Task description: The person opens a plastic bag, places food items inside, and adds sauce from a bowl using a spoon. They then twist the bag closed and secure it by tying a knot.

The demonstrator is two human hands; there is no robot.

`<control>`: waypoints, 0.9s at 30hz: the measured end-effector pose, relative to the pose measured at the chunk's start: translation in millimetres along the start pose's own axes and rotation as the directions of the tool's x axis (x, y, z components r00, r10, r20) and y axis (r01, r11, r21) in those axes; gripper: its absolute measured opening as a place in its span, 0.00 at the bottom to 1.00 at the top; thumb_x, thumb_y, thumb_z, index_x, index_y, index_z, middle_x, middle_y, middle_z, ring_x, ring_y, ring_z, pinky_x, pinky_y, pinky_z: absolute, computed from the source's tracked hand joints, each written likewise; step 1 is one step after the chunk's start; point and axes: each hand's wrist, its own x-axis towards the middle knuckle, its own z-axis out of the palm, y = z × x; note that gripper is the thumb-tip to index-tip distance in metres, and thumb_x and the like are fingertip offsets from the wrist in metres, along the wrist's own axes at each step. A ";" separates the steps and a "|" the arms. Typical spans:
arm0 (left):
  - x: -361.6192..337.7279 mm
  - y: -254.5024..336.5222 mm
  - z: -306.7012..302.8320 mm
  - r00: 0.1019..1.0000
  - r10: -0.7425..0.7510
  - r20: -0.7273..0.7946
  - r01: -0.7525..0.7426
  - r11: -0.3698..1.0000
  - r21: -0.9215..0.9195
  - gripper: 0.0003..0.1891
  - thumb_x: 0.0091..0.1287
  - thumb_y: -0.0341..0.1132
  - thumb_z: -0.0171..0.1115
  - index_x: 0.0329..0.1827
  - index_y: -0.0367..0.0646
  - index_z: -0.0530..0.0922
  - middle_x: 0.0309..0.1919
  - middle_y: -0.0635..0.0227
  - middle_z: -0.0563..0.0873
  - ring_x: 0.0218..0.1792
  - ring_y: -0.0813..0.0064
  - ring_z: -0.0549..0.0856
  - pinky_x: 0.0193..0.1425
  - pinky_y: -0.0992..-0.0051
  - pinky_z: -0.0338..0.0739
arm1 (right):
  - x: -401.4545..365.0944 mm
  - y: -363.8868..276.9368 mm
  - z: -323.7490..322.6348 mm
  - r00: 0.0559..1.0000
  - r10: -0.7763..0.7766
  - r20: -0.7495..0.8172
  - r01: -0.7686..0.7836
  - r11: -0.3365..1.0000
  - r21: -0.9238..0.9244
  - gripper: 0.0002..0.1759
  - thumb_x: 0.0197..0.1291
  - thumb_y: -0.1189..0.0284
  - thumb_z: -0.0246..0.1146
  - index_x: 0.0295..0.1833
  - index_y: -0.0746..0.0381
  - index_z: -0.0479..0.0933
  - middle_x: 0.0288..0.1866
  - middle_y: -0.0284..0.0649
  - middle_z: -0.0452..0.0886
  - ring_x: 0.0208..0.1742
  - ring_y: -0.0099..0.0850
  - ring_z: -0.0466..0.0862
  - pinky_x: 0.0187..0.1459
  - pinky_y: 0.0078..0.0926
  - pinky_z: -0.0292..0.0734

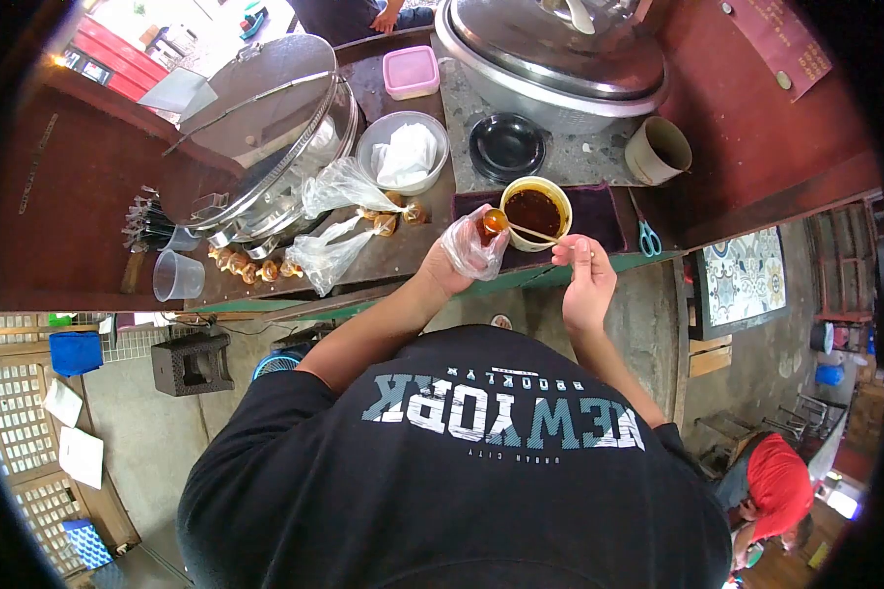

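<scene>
My left hand (452,267) holds a small clear plastic bag (473,253) at the counter's front edge, its fingers wrapped round it. My right hand (589,280) pinches the thin handle of a ladle (532,234). The ladle's round bowl, with brown liquid in it, is at the bag's mouth. Just behind, between my hands, a pale tub (562,201) holds dark brown sauce. Left of my left hand lie knotted clear bags (336,257) with brown contents at their ends, and a row of small tied brown pouches (255,267).
Behind stand a white bowl (437,175) with white plastic, a black dish (507,147), a pink-lidded box (411,73), a large lidded pot (560,108) and a beige cup (656,152). Blue scissors (649,239) lie right, a clear cup (179,277) left. A person in red (778,481) is lower right.
</scene>
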 end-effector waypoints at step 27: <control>-6.7 31.3 12.9 0.961 -0.152 0.231 0.274 0.410 -0.870 0.07 0.68 0.26 0.52 0.46 0.37 0.75 0.41 0.64 0.80 0.48 0.73 0.79 0.63 0.75 0.73 | 35.3 14.2 -21.2 0.962 -0.252 0.109 0.273 0.832 -0.484 0.10 0.66 0.70 0.57 0.44 0.63 0.80 0.32 0.36 0.77 0.31 0.24 0.76 0.38 0.20 0.72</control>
